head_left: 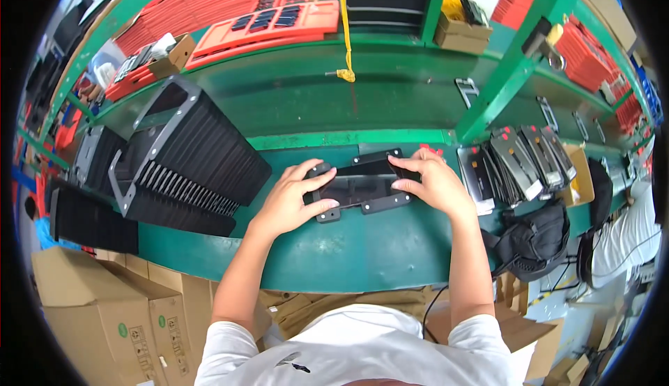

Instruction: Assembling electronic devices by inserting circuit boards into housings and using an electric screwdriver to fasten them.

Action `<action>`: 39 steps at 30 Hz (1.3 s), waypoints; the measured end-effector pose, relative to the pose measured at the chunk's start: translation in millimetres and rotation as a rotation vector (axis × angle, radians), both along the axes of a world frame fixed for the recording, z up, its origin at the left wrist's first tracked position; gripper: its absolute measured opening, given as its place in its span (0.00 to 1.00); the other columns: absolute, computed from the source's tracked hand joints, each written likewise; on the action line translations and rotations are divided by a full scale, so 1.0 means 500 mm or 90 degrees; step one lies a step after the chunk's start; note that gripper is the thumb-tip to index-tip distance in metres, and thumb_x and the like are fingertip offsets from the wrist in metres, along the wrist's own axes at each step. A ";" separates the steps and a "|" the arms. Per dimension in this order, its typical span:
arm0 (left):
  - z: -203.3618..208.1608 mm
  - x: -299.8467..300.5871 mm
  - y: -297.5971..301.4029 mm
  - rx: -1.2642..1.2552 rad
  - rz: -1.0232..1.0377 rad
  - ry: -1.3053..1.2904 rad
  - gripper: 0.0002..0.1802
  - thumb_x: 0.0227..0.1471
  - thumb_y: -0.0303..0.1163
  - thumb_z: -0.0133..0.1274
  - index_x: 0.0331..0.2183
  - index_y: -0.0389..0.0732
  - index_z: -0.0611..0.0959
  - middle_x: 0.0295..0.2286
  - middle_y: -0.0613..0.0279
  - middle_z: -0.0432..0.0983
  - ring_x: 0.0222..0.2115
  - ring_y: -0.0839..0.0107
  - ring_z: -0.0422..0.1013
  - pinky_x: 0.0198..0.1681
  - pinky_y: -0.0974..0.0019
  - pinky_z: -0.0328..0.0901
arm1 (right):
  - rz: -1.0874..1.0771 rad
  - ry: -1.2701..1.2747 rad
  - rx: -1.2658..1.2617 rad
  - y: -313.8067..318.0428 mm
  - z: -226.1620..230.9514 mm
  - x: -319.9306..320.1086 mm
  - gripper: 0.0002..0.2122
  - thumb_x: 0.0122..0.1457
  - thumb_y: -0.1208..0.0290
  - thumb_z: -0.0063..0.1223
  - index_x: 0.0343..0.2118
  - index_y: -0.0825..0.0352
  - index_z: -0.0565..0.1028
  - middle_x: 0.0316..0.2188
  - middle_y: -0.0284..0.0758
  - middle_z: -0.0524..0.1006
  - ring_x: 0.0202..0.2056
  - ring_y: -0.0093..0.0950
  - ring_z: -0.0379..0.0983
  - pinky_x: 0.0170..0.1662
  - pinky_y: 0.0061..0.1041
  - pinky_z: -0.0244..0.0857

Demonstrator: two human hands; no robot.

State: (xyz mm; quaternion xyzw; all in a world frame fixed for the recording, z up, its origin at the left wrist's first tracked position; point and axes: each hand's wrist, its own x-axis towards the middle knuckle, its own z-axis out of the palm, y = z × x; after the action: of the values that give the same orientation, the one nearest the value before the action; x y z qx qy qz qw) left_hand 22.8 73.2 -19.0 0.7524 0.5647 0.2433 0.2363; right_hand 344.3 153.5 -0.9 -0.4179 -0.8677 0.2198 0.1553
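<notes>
A black rectangular fixture (345, 206) with screwed corner tabs lies on the green bench in front of me. A dark, glossy flat piece (355, 188) sits in its middle; I cannot make out its kind. My left hand (287, 201) grips the fixture's left end, the thumb on the near corner and the fingers on the far one. At the right end, my right hand (437, 182) holds it between a bent thumb and forefinger. Both palms hang outside the fixture's ends.
Tall stacks of black trays (198, 149) stand at the left. Dark flat panels (519, 163) lean in a row at the right, behind a black bag (533, 239). A yellow cord (345, 30) hangs overhead. Red trays (265, 30) fill the shelf; cardboard boxes (118, 316) stand below left.
</notes>
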 end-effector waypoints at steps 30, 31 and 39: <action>-0.065 -0.030 -0.015 0.152 -0.065 -0.041 0.47 0.35 0.47 0.76 0.60 0.55 0.79 0.61 0.45 0.63 0.58 0.44 0.63 0.64 0.48 0.59 | 0.216 0.255 0.153 -0.172 -0.071 -0.161 0.22 0.72 0.66 0.43 0.18 0.68 0.69 0.15 0.33 0.67 0.19 0.23 0.64 0.25 0.31 0.59; -0.064 -0.026 -0.018 0.155 -0.064 -0.039 0.47 0.35 0.47 0.76 0.60 0.56 0.79 0.61 0.45 0.63 0.58 0.44 0.63 0.64 0.47 0.59 | 0.217 0.255 0.153 -0.177 -0.083 -0.167 0.22 0.72 0.66 0.43 0.18 0.68 0.69 0.15 0.33 0.67 0.19 0.23 0.64 0.25 0.31 0.59; -0.039 -0.007 -0.021 0.174 -0.052 0.006 0.46 0.35 0.45 0.75 0.59 0.54 0.80 0.59 0.45 0.65 0.56 0.44 0.65 0.63 0.48 0.60 | 0.058 0.332 -0.117 -0.180 -0.047 -0.195 0.22 0.73 0.66 0.42 0.19 0.67 0.66 0.14 0.30 0.64 0.17 0.20 0.61 0.23 0.28 0.56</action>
State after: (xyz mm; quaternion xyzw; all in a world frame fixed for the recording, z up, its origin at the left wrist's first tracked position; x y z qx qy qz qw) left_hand 19.4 62.8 -38.3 0.8011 0.4961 0.3049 0.1386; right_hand 247.0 63.4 -24.6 -0.3203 -0.7927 0.4045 0.3247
